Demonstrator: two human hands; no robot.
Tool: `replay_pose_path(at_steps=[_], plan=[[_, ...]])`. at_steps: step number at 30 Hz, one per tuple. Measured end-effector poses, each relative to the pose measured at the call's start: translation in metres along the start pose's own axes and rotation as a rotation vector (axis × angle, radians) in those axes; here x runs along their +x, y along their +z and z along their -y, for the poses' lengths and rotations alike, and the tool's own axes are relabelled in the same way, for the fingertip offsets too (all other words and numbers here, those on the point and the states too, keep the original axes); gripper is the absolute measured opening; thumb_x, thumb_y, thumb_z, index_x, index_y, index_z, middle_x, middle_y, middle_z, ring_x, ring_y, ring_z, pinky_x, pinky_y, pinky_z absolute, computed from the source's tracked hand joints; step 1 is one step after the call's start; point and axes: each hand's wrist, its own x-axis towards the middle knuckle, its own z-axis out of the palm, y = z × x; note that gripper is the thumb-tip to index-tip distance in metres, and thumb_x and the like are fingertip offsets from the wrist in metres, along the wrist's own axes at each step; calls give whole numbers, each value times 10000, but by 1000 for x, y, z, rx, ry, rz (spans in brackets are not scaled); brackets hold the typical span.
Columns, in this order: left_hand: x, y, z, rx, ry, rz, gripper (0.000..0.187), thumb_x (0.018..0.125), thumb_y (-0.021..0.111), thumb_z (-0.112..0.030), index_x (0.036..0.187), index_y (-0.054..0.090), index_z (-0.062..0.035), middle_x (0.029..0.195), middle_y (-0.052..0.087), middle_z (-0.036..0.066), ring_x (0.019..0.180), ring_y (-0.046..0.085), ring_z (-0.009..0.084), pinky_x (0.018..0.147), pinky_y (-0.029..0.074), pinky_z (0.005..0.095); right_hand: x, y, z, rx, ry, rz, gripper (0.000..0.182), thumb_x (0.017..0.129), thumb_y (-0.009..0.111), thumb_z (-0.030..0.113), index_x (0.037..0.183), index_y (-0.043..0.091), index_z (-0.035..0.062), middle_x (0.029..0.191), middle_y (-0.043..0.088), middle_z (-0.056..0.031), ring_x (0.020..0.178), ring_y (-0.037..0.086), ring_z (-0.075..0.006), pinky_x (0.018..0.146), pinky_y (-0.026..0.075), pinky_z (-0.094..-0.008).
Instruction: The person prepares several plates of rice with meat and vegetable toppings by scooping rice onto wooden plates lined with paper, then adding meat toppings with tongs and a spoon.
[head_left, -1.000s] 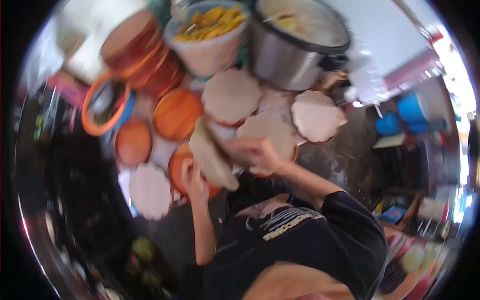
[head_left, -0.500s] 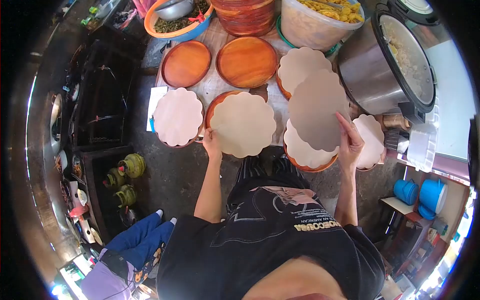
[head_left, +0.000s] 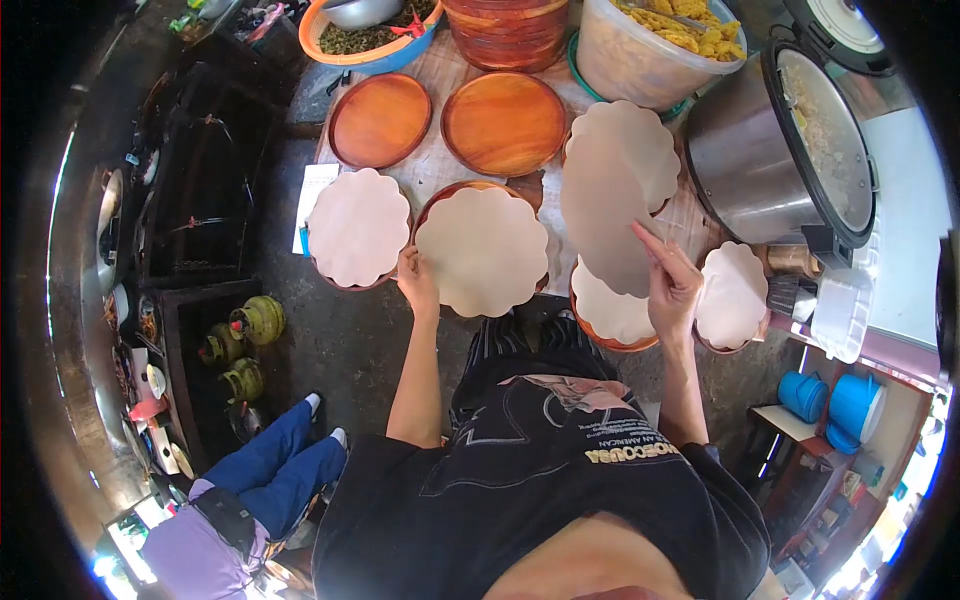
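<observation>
A scalloped sheet of paper (head_left: 482, 250) covers most of a round wooden plate (head_left: 455, 188) at the table's front edge. My left hand (head_left: 418, 283) is closed at that sheet's left rim, fingertips pinching it. In my right hand (head_left: 672, 282) is another scalloped paper liner (head_left: 605, 215), shaded and tilted, gripped by its right edge between thumb and fingers. It hangs over two more lined plates, overlapping the back liner (head_left: 635, 140) and the front liner (head_left: 612, 308). Further lined plates stand at the left, under a pale liner (head_left: 358, 228), and at the right, under another liner (head_left: 733, 296).
Two bare wooden plates (head_left: 504, 125) lie behind, before a stack of wooden plates (head_left: 507, 35). A tub of yellow food (head_left: 640, 60) and a large rice cooker (head_left: 760, 145) stand at the back right. Green gas cylinders (head_left: 258, 320) and another person (head_left: 215, 530) are at the left.
My right hand has moved left with its paper liner, which now tilts more edge-on. My left hand has shifted slightly left at the sheet's rim.
</observation>
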Motion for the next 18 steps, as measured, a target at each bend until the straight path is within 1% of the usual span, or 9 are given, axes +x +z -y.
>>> replay_pose_path(at_steps=[1, 4, 7, 10, 13, 14, 16, 18], plan=[[1, 1, 1, -46, 17, -18, 171, 871, 488, 23, 1037, 524, 34, 902, 616, 77, 804, 572, 132, 735, 452, 258, 1, 2, 3, -8, -3, 16, 436, 783, 452, -156, 1110, 651, 51, 1072, 657, -140, 950, 620, -157, 800, 446, -227], [0, -2, -11, -129, -39, 11, 177, 868, 489, 31, 1043, 514, 29, 916, 605, 76, 817, 566, 117, 740, 450, 251, 6, 10, 11, -5, -62, 34, 471, 760, 451, -164, 1116, 653, 69, 1080, 654, -145, 928, 627, -146, 762, 453, -211], [2, -7, -16, -236, -87, 22, 178, 877, 489, 17, 1055, 501, 17, 904, 583, 57, 813, 551, 110, 754, 436, 245, 9, 14, 14, -12, -126, 40, 485, 747, 457, -166, 1123, 650, 71, 1094, 648, -150, 939, 631, -157, 750, 447, -206], [9, -3, -5, -159, -71, 37, 195, 872, 510, 2, 1066, 501, 15, 914, 587, 51, 838, 551, 117, 767, 432, 252, 9, 17, 15, 13, -75, 62, 491, 744, 456, -168, 1124, 651, 75, 1115, 639, -152, 993, 622, -185, 779, 448, -221], [16, 3, 0, 42, 21, 44, 206, 871, 531, -19, 1072, 500, 13, 943, 584, 57, 851, 549, 134, 779, 430, 265, 13, 20, 21, -5, -142, 53, 489, 743, 454, -173, 1124, 649, 63, 1120, 635, -153, 961, 637, -199, 780, 461, -233], [14, 4, -1, 272, 226, -44, 211, 869, 543, -29, 1072, 501, 11, 952, 578, 56, 863, 545, 138, 790, 429, 270, 15, 20, 24, -30, -171, 59, 485, 747, 461, -169, 1135, 641, 60, 1119, 636, -154, 953, 639, -204, 782, 466, -243], [-1, 13, -58, 730, 639, -223, 223, 865, 565, -47, 1072, 503, 8, 969, 565, 56, 886, 538, 147, 812, 425, 281, 17, 23, 31, -83, -227, 66, 478, 756, 475, -159, 1157, 625, 53, 1117, 636, -155, 938, 643, -213, 788, 476, -262], [-20, 25, -110, 531, 605, 5, 209, 855, 594, -46, 1034, 502, 11, 1053, 549, 97, 905, 547, 180, 749, 462, 308, 13, 39, 41, -19, -33, 100, 471, 772, 494, -142, 1189, 600, 48, 1118, 633, -160, 959, 637, -226, 804, 477, -270]])
